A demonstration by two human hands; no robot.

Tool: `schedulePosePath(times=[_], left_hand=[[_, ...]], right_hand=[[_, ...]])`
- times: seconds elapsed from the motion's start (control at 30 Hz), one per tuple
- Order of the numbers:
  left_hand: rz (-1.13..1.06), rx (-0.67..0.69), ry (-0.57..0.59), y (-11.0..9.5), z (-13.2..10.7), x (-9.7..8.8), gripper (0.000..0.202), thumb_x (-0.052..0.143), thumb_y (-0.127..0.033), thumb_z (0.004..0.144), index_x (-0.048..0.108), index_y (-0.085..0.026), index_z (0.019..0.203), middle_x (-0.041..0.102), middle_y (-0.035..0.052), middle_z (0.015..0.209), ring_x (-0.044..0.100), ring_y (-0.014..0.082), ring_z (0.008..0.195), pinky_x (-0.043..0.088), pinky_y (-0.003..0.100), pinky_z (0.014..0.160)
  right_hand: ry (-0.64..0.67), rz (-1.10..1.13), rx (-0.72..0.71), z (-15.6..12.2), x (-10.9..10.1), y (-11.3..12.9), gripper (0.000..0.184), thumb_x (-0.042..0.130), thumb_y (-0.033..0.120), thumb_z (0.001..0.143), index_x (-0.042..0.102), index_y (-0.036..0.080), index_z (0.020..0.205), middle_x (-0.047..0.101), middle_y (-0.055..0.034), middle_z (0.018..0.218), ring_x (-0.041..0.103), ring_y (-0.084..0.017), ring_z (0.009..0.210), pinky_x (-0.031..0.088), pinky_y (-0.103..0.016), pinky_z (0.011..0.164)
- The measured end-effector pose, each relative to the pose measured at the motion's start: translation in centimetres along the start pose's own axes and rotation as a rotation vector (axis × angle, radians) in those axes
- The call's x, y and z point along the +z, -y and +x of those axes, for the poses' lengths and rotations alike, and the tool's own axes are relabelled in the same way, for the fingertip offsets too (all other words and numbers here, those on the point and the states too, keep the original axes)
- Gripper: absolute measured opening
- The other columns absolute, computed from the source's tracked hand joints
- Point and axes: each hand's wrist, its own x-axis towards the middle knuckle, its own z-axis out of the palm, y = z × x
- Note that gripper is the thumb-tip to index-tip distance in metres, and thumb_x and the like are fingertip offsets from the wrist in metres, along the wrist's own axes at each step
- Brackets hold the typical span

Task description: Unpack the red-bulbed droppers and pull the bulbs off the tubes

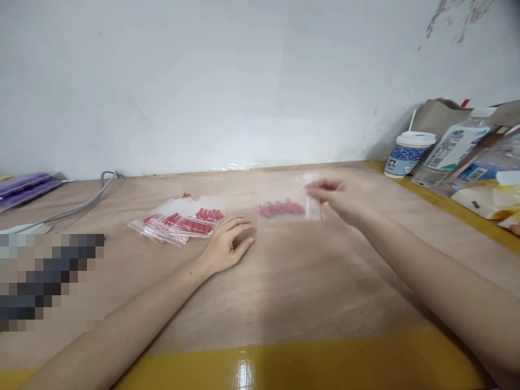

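Over the middle of the counter [309, 281], nearer its far edge than its front one, a clear bag [284, 197] of red pieces [282, 208] is showing slightly blurred. The right hand [333, 194] is gripping it by its right-hand end, fingers and thumb pinching together there. Whether the bag is touching the counter or hanging just above it, the blur is not letting me tell.

Left of centre, the left hand [227, 244] is resting low with fingers loosely curved, thumb standing apart and nothing visible between them. It is lying just beside a pile of similar bags [179, 219], overlapping the pile's near right corner from this viewpoint; actual contact is not showing clearly. Those bags are lying fanned across one another, red pieces showing through several.

Judging by the grip, the step in hand is the handling of one single bag, with the right hand doing the work and the left waiting near the pile. The next move is probably calling for a steady pinch at that end and a flat, level bag, so the thin film is not folding; the left fingers are well placed for steadying either bag or pile.

Towards the counter's far right corner, a paper cup [408, 154] and a bottle [455, 141] are standing well apart from the hands.
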Motion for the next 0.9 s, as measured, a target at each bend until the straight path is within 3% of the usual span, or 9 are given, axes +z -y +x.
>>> schedulePosePath(times=[0.07, 0.1, 0.17, 0.27, 0.43, 0.57, 0.7, 0.8, 0.9], left_hand=[[0.136, -0.065, -0.052, 0.5, 0.2, -0.2, 0.025, 0.049, -0.031, 0.082, 0.062, -0.02, 0.101, 0.061, 0.0067, 0.109, 0.051, 0.0227, 0.108, 0.037, 0.043, 0.096], [0.204, -0.091, -0.049, 0.8, 0.4, -0.4, 0.025, 0.048, -0.03, 0.083, 0.062, -0.02, 0.101, 0.06, 0.0071, 0.109, 0.051, 0.0231, 0.107, 0.037, 0.043, 0.096], [0.338, -0.126, 0.004, 1.5, 0.7, -0.9, 0.027, 0.043, -0.029, 0.085, 0.061, -0.019, 0.103, 0.058, 0.0088, 0.112, 0.049, 0.0242, 0.109, 0.035, 0.043, 0.096], [0.531, -0.22, 0.132, 2.2, 0.9, -1.5, 0.032, 0.039, -0.029, 0.086, 0.058, -0.015, 0.107, 0.053, 0.0147, 0.12, 0.043, 0.0295, 0.116, 0.031, 0.048, 0.098], [0.621, -0.441, 0.34, 2.3, 0.7, -2.3, 0.047, 0.038, -0.042, 0.085, 0.049, -0.011, 0.118, 0.048, 0.0214, 0.124, 0.036, 0.0399, 0.121, 0.033, 0.058, 0.09], [0.595, -0.402, 0.419, 2.5, 0.8, -3.3, 0.044, 0.04, -0.027, 0.08, 0.048, -0.011, 0.12, 0.05, 0.0181, 0.124, 0.042, 0.0361, 0.118, 0.039, 0.049, 0.089], [0.634, -0.363, 0.403, 2.7, 1.1, -3.9, 0.036, 0.041, -0.014, 0.073, 0.059, -0.016, 0.104, 0.064, 0.0131, 0.102, 0.059, 0.0304, 0.092, 0.046, 0.039, 0.072], [0.71, -0.352, 0.339, 2.8, 1.1, -3.6, 0.028, 0.037, -0.018, 0.08, 0.064, -0.016, 0.088, 0.066, 0.0128, 0.089, 0.062, 0.0298, 0.078, 0.044, 0.037, 0.062], [0.73, -0.272, 0.271, 2.7, 1.0, -3.2, 0.03, 0.035, -0.022, 0.085, 0.063, -0.015, 0.08, 0.067, 0.0123, 0.082, 0.062, 0.0293, 0.073, 0.043, 0.039, 0.063]], right_hand=[[-0.427, -0.177, -0.272, 1.6, -2.3, -0.9, 0.013, 0.06, 0.032, 0.071, 0.062, 0.02, 0.075, 0.061, -0.003, 0.073, 0.056, -0.015, 0.068, 0.045, -0.031, 0.066], [-0.569, -0.326, -0.399, 2.2, -3.3, -1.6, 0.015, 0.057, 0.033, 0.073, 0.062, 0.019, 0.075, 0.06, -0.0043, 0.075, 0.055, -0.017, 0.072, 0.044, -0.033, 0.07], [-0.693, -0.603, -0.523, 2.8, -4.7, -3.6, 0.018, 0.052, 0.033, 0.077, 0.063, 0.019, 0.074, 0.058, -0.0058, 0.074, 0.054, -0.019, 0.077, 0.041, -0.037, 0.074], [-0.529, -0.907, -0.492, 2.8, -5.5, -6.7, 0.02, 0.049, 0.029, 0.076, 0.067, 0.019, 0.075, 0.058, -0.0068, 0.078, 0.054, -0.02, 0.078, 0.036, -0.037, 0.075], [-0.131, -1.046, -0.184, 2.1, -5.3, -8.6, 0.02, 0.055, 0.034, 0.071, 0.069, 0.021, 0.071, 0.063, -0.0086, 0.087, 0.053, -0.024, 0.086, 0.031, -0.041, 0.08], [-0.194, -0.983, -0.214, 1.8, -4.7, -7.3, 0.03, 0.053, 0.046, 0.072, 0.069, 0.022, 0.075, 0.064, -0.0082, 0.093, 0.052, -0.026, 0.093, 0.025, -0.045, 0.086], [-0.261, -0.879, -0.321, 0.8, -2.0, -5.6, 0.027, 0.053, 0.043, 0.075, 0.068, 0.02, 0.074, 0.064, -0.0064, 0.086, 0.053, -0.022, 0.088, 0.022, -0.041, 0.088], [-0.134, -0.797, -0.342, -0.3, 1.0, -4.2, 0.021, 0.053, 0.036, 0.076, 0.068, 0.022, 0.071, 0.063, -0.0041, 0.076, 0.052, -0.019, 0.082, 0.025, -0.037, 0.081], [0.012, -0.749, -0.319, -0.9, 4.1, -2.9, 0.022, 0.055, 0.04, 0.076, 0.069, 0.024, 0.071, 0.063, -0.0028, 0.073, 0.052, -0.019, 0.081, 0.025, -0.036, 0.077]])
